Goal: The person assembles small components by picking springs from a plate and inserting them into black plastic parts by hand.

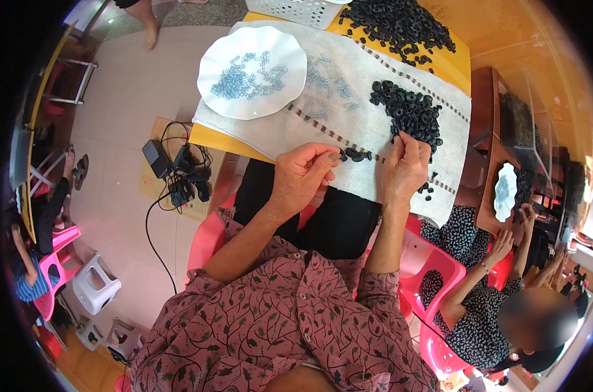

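Pale tiled floor (123, 150) to the left, and off to the right a co-worker (482, 317) in black-and-white patterned clothing; before the camera, a yellow tabletop (456, 62) mostly under a white cloth (355, 68) with checked stripes; near the tabletop's left edge, a scalloped white plate (244, 109) bearing pale blue beads (234, 81), with loose beads (318, 78) on the cloth beside it; at the far edge, a white perforated basket (296, 12); in the far right corner, a large heap of black pieces (401, 26); towards the right edge, a smaller pile of black rings (414, 114), with a few stray rings (429, 190) towards the near right corner; by the near edge, a short row of black rings (357, 155), just beside the fingertips of the left hand (301, 176); thumb and forefinger there drawn together, cannot tell on what; at the near side of the pile, the right hand (406, 168), fingertips at its nearest rings; cannot tell whether apart or clamped on one; beyond the left edge, black cables and adapters (182, 173) on a pale wooden surface (158, 130).
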The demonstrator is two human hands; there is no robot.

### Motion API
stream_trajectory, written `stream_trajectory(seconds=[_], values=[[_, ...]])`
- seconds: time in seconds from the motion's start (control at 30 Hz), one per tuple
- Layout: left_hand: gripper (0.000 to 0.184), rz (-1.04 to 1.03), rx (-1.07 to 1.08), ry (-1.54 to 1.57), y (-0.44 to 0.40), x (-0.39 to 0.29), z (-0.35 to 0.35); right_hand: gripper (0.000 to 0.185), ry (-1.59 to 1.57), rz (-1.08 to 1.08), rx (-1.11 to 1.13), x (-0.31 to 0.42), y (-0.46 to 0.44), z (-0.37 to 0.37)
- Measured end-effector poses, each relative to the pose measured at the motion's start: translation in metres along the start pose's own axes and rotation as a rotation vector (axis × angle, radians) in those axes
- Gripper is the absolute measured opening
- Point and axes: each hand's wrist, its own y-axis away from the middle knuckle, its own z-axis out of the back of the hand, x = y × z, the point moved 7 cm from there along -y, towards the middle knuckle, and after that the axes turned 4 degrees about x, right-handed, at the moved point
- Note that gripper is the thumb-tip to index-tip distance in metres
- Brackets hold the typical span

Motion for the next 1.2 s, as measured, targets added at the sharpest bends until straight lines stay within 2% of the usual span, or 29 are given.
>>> stream_trajectory(seconds=[0.2,0.3,0.53,0.97,1.2], values=[[0.015,0.005,-0.018,0.027,-0.001,0.0,0.002,0.013,0.203,0.026,0.123,0.008,-0.015,-0.012],[0.016,0.028,-0.001,0.02,0.0,-0.002,0.001,0.016,0.163,0.026,0.162,0.012,-0.013,-0.013],[0.018,0.028,0.012,-0.016,-0.002,0.0,0.002,0.023,-0.077,-0.042,0.002,-0.011,0.005,0.01],[0.018,0.035,0.02,0.002,0.001,-0.001,-0.004,0.021,0.205,-0.043,0.081,-0.016,-0.002,0.003],[0.017,0.011,0.033,-0.014,0.001,0.002,-0.006,0.022,0.198,-0.04,0.116,-0.01,-0.005,-0.001]])
